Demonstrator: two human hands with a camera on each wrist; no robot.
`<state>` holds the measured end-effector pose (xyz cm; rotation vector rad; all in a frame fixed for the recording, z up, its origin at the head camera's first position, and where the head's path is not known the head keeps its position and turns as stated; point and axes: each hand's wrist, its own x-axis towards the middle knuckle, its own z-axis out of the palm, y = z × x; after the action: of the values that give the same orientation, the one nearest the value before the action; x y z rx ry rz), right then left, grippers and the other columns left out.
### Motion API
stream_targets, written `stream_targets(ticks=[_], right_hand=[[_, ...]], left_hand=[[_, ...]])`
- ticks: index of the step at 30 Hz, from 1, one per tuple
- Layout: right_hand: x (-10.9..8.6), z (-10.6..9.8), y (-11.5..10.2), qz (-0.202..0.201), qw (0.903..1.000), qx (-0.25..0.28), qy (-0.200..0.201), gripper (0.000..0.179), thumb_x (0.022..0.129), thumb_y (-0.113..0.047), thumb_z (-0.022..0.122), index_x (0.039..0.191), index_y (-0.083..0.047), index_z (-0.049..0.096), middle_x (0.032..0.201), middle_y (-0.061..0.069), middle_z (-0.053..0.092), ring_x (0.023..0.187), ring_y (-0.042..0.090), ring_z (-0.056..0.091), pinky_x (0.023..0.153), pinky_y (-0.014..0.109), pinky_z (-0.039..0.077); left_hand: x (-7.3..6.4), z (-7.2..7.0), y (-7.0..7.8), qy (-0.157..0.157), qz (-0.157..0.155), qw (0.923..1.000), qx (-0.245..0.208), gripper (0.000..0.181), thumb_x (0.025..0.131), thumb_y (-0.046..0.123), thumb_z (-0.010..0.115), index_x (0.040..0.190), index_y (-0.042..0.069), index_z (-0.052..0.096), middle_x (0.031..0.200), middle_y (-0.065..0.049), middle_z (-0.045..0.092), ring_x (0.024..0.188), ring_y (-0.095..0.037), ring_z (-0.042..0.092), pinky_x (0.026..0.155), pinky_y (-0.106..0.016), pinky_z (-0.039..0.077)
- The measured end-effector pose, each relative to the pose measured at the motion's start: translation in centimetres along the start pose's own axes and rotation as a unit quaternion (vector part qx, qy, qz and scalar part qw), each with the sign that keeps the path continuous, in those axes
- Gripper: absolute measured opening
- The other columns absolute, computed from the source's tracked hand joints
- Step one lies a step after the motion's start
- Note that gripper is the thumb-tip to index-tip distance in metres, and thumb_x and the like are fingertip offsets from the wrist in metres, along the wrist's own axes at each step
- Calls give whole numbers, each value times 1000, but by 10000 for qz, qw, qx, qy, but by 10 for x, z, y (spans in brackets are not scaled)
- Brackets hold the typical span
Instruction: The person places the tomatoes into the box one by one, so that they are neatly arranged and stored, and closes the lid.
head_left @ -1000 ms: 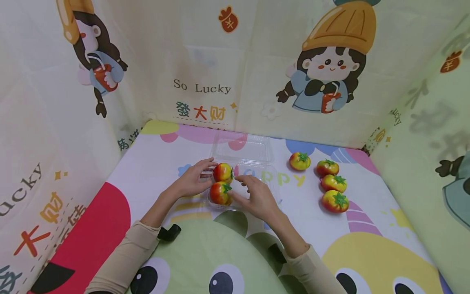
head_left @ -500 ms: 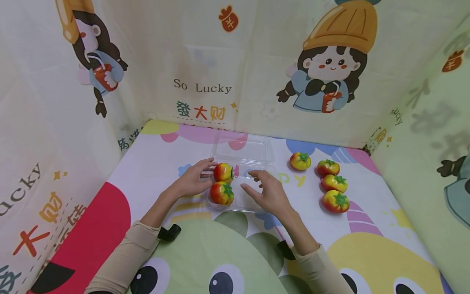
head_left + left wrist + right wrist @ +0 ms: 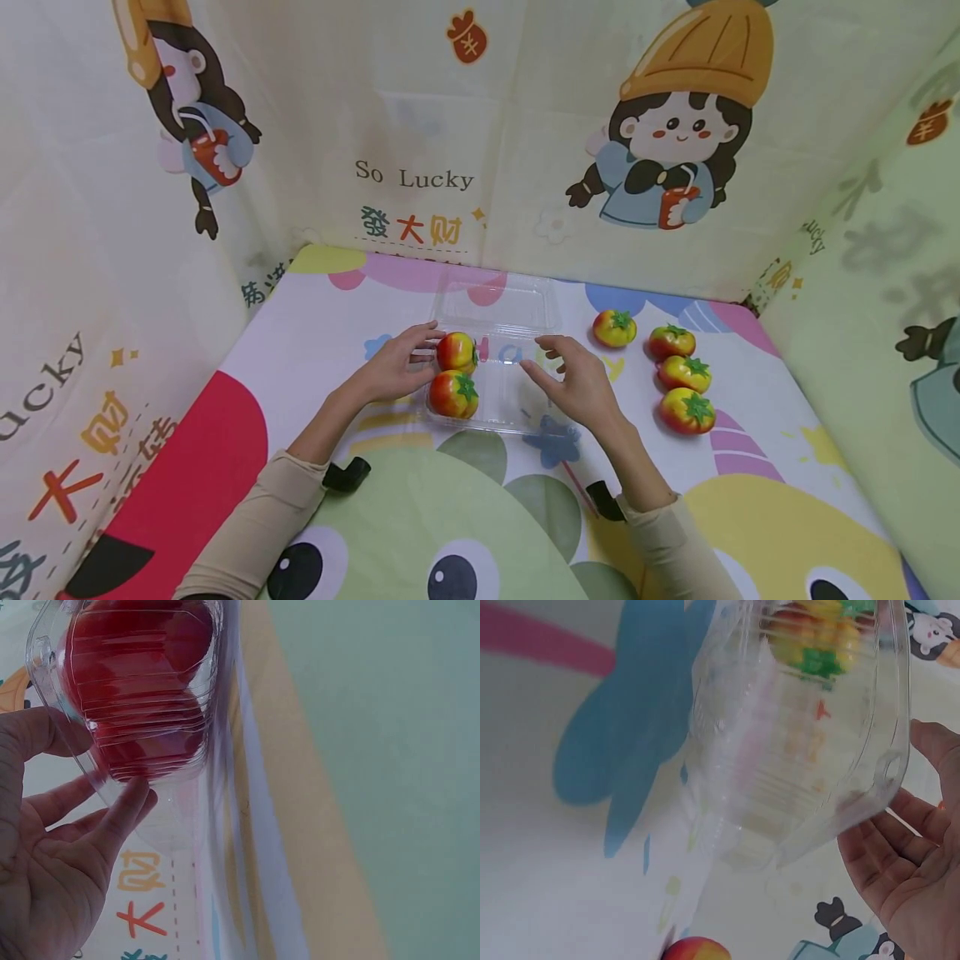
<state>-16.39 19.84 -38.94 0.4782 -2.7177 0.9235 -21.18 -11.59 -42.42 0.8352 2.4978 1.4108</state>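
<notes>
A clear plastic clamshell box lies with its lid folded back. Inside, along its left end, sit two shiny red-and-yellow tomato-like fruits: the far one and the near one, with green star-shaped leaf tops. My left hand rests at the box's left end. In the left wrist view its thumb overlaps the rim and a fingertip is at the ribbed wall. At the box's right end is my right hand, holding nothing, its fingers spread and slightly bent.
To the right on the printed tablecloth lie more such fruits: a lone one and a column of three, with the nearest at the front. A patterned cloth wall stands behind the table and at both sides.
My right hand has moved right, away from the two fruits in the box to its right end. The near fruit has shifted slightly right and turned. My left hand stays in place.
</notes>
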Motion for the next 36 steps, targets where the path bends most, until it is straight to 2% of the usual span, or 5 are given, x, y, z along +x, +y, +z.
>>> stream_targets(ticks=[18, 27, 36], right_hand=[[6, -18, 34, 554, 9980, -1, 318, 46, 95, -33, 72, 129, -3, 64, 120, 20, 70, 106, 37, 68, 84, 52, 61], [9, -26, 48, 562, 9970, -179, 497, 45, 96, -32, 71, 127, -1, 64, 119, 22, 70, 104, 37, 68, 83, 51, 62], [12, -31, 62, 983, 9932, -171, 605, 47, 96, -35, 71, 128, -1, 64, 122, 22, 70, 107, 38, 68, 86, 52, 61]], left_hand=[[0, 0, -1, -25, 23, 10000, -58, 58, 94, 5, 64, 149, -2, 45, 163, -22, 31, 133, -40, 54, 106, -49, 51], [0, 0, -2, -1, 74, 10000, -16, 58, 94, 5, 64, 148, -3, 46, 162, -22, 32, 132, -40, 55, 105, -49, 51], [0, 0, -4, 35, 176, 9998, -35, 57, 94, 4, 63, 147, -4, 47, 162, -24, 32, 131, -41, 56, 105, -49, 51]])
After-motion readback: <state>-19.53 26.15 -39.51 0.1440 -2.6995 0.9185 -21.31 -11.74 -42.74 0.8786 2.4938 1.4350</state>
